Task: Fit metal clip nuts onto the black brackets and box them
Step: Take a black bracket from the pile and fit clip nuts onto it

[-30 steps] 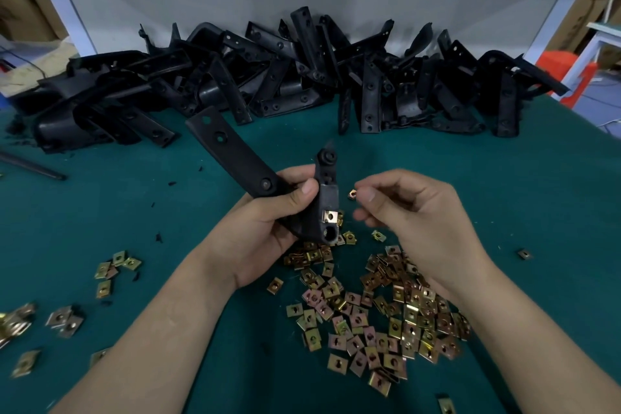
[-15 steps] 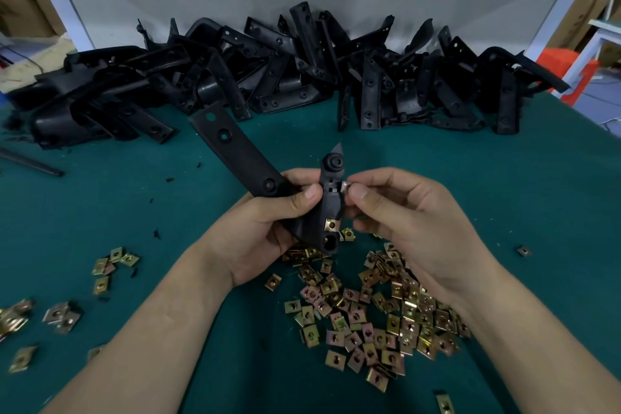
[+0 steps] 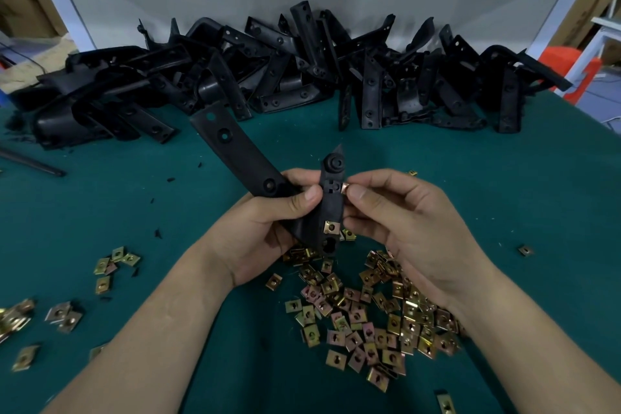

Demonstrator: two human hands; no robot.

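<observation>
Left hand (image 3: 262,232): wrapped round the black bracket (image 3: 235,151), lifted off the table (image 3: 504,178).
Right hand (image 3: 416,228): thumb and forefinger pinch a clip nut (image 3: 345,187) against the bracket's edge, just beside the left thumb.
Fitted nut (image 3: 331,227): already seated, below both thumbs.
Doing it well: square the nut's mouth to the edge, push straight, and brace with the left thumb.
Spare nuts (image 3: 369,319): under the right wrist.

Two hands (image 3: 255,239) (image 3: 420,232), one held bracket (image 3: 235,151) — nuts (image 3: 335,360) uncounted.

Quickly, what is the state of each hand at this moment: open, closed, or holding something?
Left hand: grips the black bracket.
Right hand: pinches a clip nut at the bracket's edge.
</observation>
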